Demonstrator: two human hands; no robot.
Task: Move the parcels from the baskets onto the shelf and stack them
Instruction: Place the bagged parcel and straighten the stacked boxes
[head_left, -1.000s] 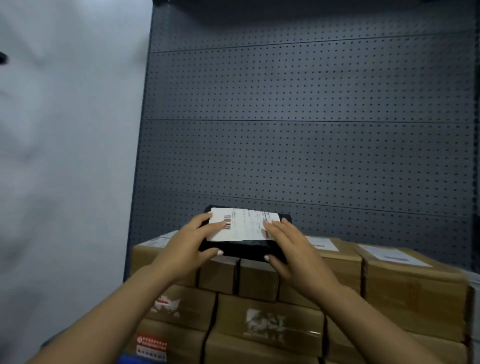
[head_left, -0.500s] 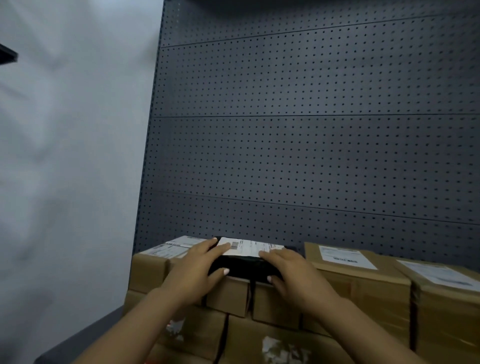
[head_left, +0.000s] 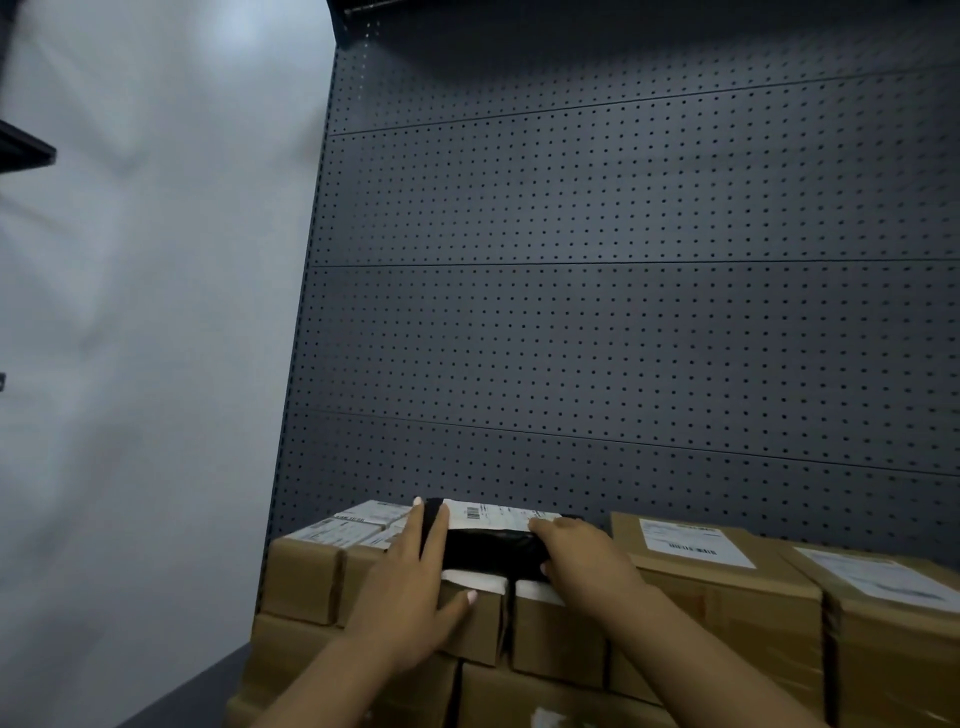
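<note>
Placement step, judged near its end. Black parcel (head_left: 491, 548) with a white label (head_left: 498, 517) on top, lying flat on the top row of brown boxes (head_left: 727, 587), close against the pegboard back (head_left: 623, 338) of the shelf (head_left: 171, 696). Left hand (head_left: 410, 597) laid along the parcel's left end, fingers straight, pressing rather than gripping, thumb out over the box front below. Right hand (head_left: 582, 553) over the right end, fingers bent across its top edge; whether gripping or merely pushing, could not be told. Parcel straddling the seam between two boxes, white labels showing just beneath its front edge. Baskets out of sight.

Next move, as judged: squaring the parcel up and letting go without dragging it forward, soft wrapping likely to sag or slide; then back to the baskets for another parcel.
</note>
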